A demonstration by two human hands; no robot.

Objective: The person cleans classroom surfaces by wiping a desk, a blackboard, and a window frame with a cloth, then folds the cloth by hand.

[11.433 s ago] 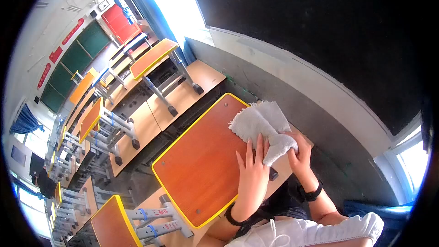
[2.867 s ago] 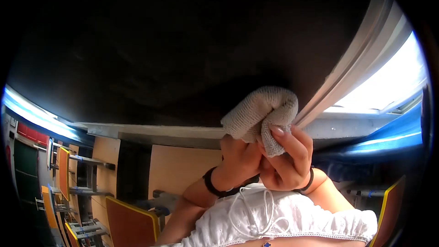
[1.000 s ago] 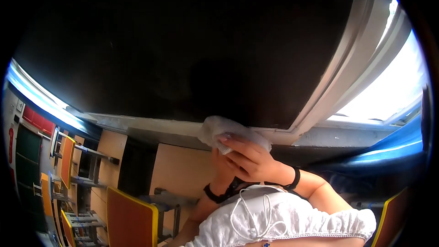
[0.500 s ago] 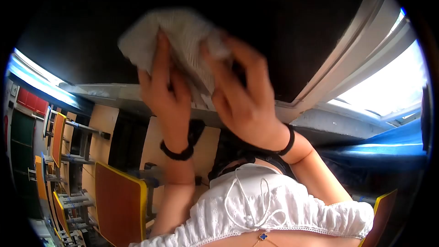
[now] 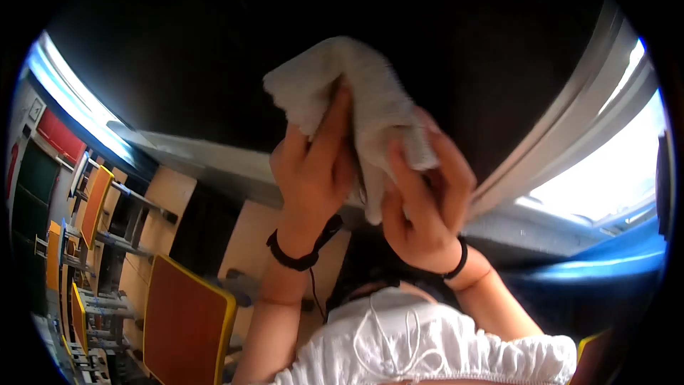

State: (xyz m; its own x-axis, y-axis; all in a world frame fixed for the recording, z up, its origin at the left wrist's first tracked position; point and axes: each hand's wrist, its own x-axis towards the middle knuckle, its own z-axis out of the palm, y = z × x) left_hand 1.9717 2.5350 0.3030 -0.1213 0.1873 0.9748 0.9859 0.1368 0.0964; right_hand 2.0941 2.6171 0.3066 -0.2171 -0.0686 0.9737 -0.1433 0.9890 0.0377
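A white cloth [image 5: 377,100] is bunched up between my two hands, in front of a dark surface. My left hand [image 5: 313,164] grips its left part, with the index finger pressed into a fold. On the cloth's lower right corner, the fingers of my right hand [image 5: 427,203] are closed, and some fingertips are hidden behind the fabric. A black band [image 5: 292,253] circles the left wrist, and a thin black band [image 5: 459,258] the right one.
The dark panel [image 5: 214,64] fills the upper view, bordered by a pale ledge [image 5: 214,157] below and a white frame [image 5: 556,143] on the right. A bright window [image 5: 605,157] and blue curtain [image 5: 605,257] lie right. Desks with yellow-edged tops [image 5: 187,321] stand at lower left.
Both hands and the cloth have shifted to the right and somewhat lower in view. The cloth is folded differently, and its right corner now hangs over the right fingers. The camera view has turned slightly.
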